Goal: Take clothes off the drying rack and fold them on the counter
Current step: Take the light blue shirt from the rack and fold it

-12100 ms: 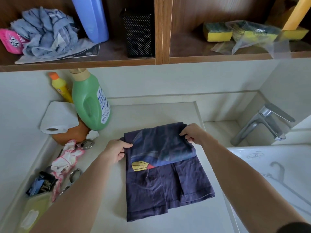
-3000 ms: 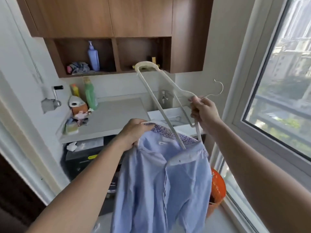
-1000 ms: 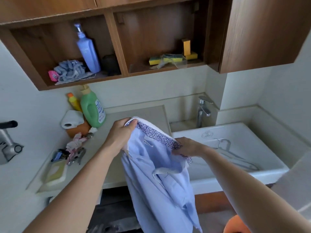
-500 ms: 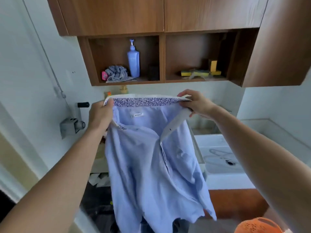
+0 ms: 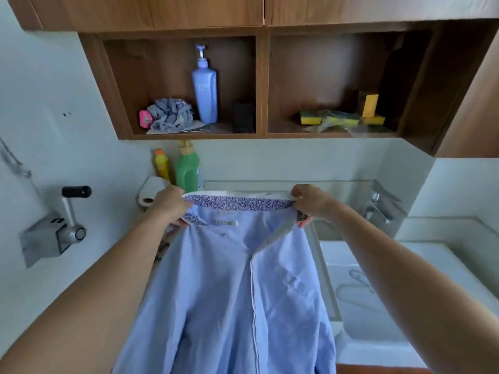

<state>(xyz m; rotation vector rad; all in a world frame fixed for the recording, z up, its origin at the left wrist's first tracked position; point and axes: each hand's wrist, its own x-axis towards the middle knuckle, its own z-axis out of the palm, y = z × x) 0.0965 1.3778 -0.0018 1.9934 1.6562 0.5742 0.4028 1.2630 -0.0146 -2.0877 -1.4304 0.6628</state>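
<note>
The left hand [image 5: 168,205] and right hand [image 5: 310,202] each pinched one end of the floral-lined collar [image 5: 243,204], holding the light blue shirt [image 5: 229,279] hanging left of the sink [image 5: 391,265], its neck label [image 5: 227,223] too blurred to read.

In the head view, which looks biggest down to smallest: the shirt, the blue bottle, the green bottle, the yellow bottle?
1. Shirt, nearest the camera, so it looms.
2. Blue bottle.
3. Green bottle, bottom hidden.
4. Yellow bottle.
</note>
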